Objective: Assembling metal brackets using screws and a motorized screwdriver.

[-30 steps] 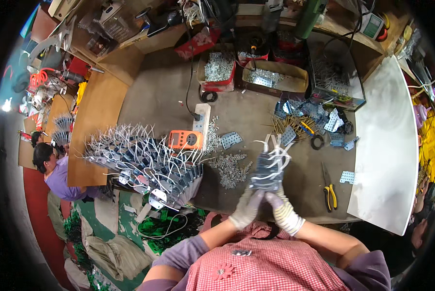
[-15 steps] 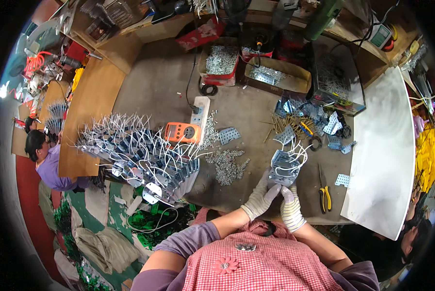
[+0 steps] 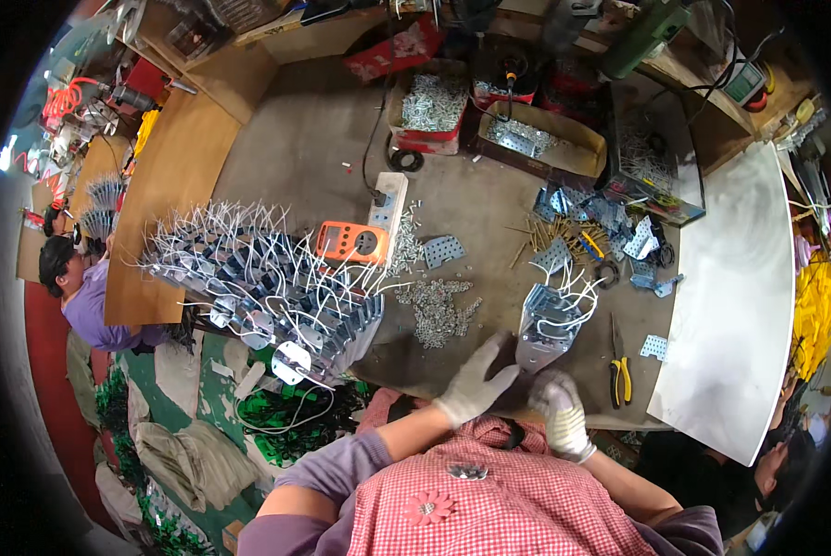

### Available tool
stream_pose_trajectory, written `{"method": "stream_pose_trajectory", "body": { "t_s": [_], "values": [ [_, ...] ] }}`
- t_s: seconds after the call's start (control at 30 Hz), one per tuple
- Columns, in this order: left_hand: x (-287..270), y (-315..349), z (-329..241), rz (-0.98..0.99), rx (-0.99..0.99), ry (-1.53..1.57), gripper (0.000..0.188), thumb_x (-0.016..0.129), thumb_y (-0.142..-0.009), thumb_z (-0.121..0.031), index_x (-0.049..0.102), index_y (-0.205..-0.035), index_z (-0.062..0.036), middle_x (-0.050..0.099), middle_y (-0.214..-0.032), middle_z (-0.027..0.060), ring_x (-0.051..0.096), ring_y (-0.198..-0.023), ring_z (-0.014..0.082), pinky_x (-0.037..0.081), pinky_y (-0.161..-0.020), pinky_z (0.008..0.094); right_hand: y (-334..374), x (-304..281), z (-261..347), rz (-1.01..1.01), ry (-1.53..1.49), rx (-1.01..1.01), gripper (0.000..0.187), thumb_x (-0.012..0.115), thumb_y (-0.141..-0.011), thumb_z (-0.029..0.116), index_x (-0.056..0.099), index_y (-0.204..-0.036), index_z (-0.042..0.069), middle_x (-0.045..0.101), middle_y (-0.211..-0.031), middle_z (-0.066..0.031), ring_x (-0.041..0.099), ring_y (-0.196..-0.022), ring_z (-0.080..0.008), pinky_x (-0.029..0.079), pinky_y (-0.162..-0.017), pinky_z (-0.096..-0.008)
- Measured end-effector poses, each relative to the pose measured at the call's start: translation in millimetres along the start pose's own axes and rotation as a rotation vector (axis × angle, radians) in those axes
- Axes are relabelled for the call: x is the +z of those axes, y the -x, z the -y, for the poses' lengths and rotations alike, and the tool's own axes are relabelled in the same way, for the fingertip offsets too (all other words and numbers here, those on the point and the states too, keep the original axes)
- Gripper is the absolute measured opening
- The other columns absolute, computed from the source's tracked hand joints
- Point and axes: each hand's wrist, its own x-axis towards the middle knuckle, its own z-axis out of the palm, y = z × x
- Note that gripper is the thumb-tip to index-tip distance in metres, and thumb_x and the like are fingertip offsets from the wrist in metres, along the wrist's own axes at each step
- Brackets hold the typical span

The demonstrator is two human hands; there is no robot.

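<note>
A grey metal plate assembly with white wires [image 3: 543, 345] rests on the bench in front of me. My left hand [image 3: 475, 382], in a pale glove, is open just to the left of its near end, thumb and fingers apart and nothing in them. Close to that same near end is my right hand [image 3: 561, 412], in a striped glove, its fingers curled in; whatever they may hold is hidden. Many similar wired metal assemblies [image 3: 267, 287] stand packed together at the left. A heap of small metal nuts [image 3: 441, 313] lies between them and the single assembly.
Yellow-handled pliers [image 3: 621, 375] and a perforated plate [image 3: 654, 347] lie at right. Behind are an orange meter [image 3: 352, 243], a power strip [image 3: 387, 199], loose screws, brackets [image 3: 640, 239] and a red bin of screws [image 3: 431, 139]. A person in purple [image 3: 91, 287] sits far left.
Both hands have let go of the wired metal assembly, which stays on the bench. My left hand has drawn back to the left and opened; the right has moved slightly toward me and curled.
</note>
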Motion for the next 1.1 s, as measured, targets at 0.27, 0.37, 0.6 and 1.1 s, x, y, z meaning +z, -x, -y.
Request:
{"method": "stream_pose_trajectory", "body": {
  "t_s": [0.27, 0.37, 0.6, 1.1],
  "values": [
    [-92.2, 79.5, 5.8, -0.036, -0.245, -0.257, 0.026, 0.059, -0.089, -0.018, 0.064, -0.109, -0.0016, 0.065, -0.107, 0.0169, 0.064, -0.099, 0.0282, 0.049, -0.086, 0.0345, -54.1, 134.7, 39.4, 0.430, 0.890, -0.482, 0.022, 0.064, -0.082, 0.018, 0.063, -0.101, 0.006, 0.064, -0.097, -0.0157, 0.062, -0.091, -0.0315, 0.050, -0.083, -0.0394],
    [-102.7, 99.2, 19.0, 0.050, -0.198, -0.271, 0.026, 0.061, -0.088, -0.015, 0.064, -0.109, -0.0011, 0.066, -0.105, 0.0168, 0.065, -0.096, 0.0285, 0.050, -0.083, 0.0339, -105.4, 171.3, 13.8, 0.036, 1.250, -0.808, 0.027, 0.069, -0.078, 0.022, 0.061, -0.100, 0.008, 0.061, -0.096, -0.0148, 0.060, -0.091, -0.0318, 0.049, -0.081, -0.0428],
    [-129.5, 133.7, 18.5, -0.134, -0.271, -0.275, 0.029, 0.062, -0.087, -0.014, 0.063, -0.114, -0.0028, 0.067, -0.105, 0.0160, 0.064, -0.100, 0.0267, 0.049, -0.085, 0.0332, -158.8, 203.8, 14.2, 0.061, 1.575, -0.622, 0.042, 0.076, -0.071, 0.030, 0.061, -0.103, 0.006, 0.060, -0.101, -0.0149, 0.060, -0.093, -0.0317, 0.049, -0.080, -0.0438],
    [-201.2, 151.5, 55.5, -0.167, -0.326, -0.155, 0.027, 0.060, -0.088, -0.016, 0.066, -0.111, -0.0039, 0.067, -0.103, 0.0163, 0.065, -0.098, 0.0279, 0.049, -0.085, 0.0336, -155.1, 222.9, 11.4, -0.068, 1.661, -0.494, 0.037, 0.074, -0.070, 0.024, 0.063, -0.102, 0.009, 0.064, -0.099, -0.0135, 0.062, -0.092, -0.0320, 0.051, -0.079, -0.0443]
  ]
}}
